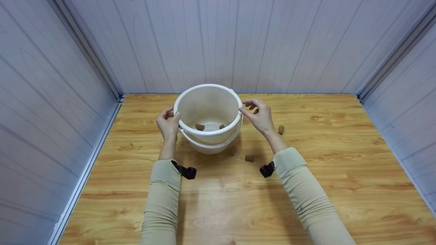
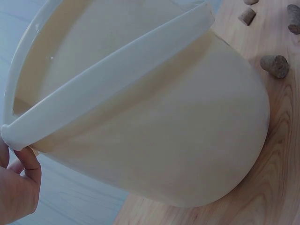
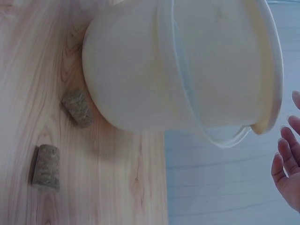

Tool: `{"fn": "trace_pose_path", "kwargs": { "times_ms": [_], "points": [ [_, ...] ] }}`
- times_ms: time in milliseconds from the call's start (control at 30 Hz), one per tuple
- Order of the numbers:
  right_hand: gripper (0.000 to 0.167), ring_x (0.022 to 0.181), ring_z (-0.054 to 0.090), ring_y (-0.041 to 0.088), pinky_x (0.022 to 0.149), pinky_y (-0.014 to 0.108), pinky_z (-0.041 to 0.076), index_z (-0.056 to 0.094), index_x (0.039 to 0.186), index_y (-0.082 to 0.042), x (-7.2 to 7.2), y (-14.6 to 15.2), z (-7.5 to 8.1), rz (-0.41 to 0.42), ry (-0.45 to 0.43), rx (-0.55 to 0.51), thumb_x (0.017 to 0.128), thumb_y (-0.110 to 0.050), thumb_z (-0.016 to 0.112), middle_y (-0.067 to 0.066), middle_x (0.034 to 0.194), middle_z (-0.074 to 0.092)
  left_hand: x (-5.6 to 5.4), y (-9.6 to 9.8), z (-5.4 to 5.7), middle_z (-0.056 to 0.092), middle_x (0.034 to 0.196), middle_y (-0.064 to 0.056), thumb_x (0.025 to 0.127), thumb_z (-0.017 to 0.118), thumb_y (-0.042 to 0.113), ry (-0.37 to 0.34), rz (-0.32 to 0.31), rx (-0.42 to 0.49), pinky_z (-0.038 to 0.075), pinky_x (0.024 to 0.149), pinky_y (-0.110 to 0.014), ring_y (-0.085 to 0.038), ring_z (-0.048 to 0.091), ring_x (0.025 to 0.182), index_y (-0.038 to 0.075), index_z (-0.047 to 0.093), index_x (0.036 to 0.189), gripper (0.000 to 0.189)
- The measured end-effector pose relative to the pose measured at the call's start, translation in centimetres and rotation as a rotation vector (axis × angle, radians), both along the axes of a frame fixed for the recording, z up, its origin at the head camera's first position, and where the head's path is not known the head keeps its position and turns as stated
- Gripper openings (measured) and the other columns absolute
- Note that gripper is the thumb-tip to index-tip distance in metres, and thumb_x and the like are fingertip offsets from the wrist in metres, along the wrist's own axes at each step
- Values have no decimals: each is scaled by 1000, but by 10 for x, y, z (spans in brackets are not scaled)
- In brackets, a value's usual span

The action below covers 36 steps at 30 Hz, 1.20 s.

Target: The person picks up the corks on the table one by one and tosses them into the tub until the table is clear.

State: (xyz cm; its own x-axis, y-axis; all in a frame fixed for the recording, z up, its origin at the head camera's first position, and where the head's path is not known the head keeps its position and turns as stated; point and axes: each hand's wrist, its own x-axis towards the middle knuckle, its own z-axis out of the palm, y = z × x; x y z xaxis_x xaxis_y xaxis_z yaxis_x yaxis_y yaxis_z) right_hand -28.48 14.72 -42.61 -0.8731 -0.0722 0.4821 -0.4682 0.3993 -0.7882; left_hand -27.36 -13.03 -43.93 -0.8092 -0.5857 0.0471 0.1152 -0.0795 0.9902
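Observation:
A white bucket (image 1: 210,143) stands on the wooden surface, its handle hanging down along the near side. My left hand (image 1: 168,126) grips its rim at the left, thumb on top; in the left wrist view that hand (image 2: 21,187) has curled fingers beneath the rim. On the other side, my right hand (image 1: 260,116) is beside the rim with loosely bent fingers. The right wrist view shows this hand (image 3: 288,161) slightly apart from the bucket, holding nothing. Inside the bucket lie a brown cork (image 1: 200,127) and another cork (image 1: 222,126), partly hidden by the rim.
Right of the bucket, a cork (image 1: 281,130) and a nearer cork (image 1: 249,158) lie on the wooden surface (image 1: 218,204). Another cork (image 3: 77,108) is close to the bucket's base. Pale panels (image 1: 218,44) enclose the back and both sides.

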Motion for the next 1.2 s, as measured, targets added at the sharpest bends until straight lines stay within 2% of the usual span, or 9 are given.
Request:
{"fn": "trace_pose_path", "kwargs": {
  "times_ms": [233, 500, 800, 1033, 1200],
  "points": [
    [23, 85, 56, 24, 66, 25, 43, 69, 102, 4, 0, 17, -6, -36, -19, -5, 86, -13, 74, 19, 97, 65, 1, 0, 1, 54, 73, -2, 75, 58, -10, -8, -9, -17, 45, 49, -14, -10, 51, 70, -10, 68, 103, 29],
    [22, 81, 56, 22, 65, 22, 44, 69, 101, 4, -2, 33, -19, -76, -41, -6, 88, -13, 72, 20, 96, 65, 0, 2, 0, 53, 69, -1, 75, 59, -10, 10, 7, -16, 43, 45, -13, -7, 50, 64, -11, 68, 100, 27],
    [21, 79, 57, 30, 63, 25, 44, 69, 101, 6, -3, 51, -45, -129, -15, 36, 86, -8, 72, 21, 91, 65, 0, 3, 0, 54, 71, 0, 75, 60, -11, 6, 16, -21, 43, 51, -14, -9, 50, 71, -11, 68, 101, 27],
    [23, 83, 56, 32, 69, 37, 46, 67, 106, 6, -2, 60, -65, -137, -72, 33, 87, -8, 71, 21, 94, 63, 1, 1, -1, 54, 72, -1, 75, 60, -11, 1, 22, -3, 42, 54, -15, -9, 50, 72, -12, 67, 101, 27],
    [27, 86, 56, 36, 78, 44, 46, 65, 108, 8, -1, 66, -78, -179, -133, 44, 87, -8, 72, 24, 97, 61, 2, 0, -2, 55, 72, 0, 75, 60, -10, 2, 26, -16, 43, 54, -15, -9, 51, 72, -11, 68, 101, 27]
  ]
}}
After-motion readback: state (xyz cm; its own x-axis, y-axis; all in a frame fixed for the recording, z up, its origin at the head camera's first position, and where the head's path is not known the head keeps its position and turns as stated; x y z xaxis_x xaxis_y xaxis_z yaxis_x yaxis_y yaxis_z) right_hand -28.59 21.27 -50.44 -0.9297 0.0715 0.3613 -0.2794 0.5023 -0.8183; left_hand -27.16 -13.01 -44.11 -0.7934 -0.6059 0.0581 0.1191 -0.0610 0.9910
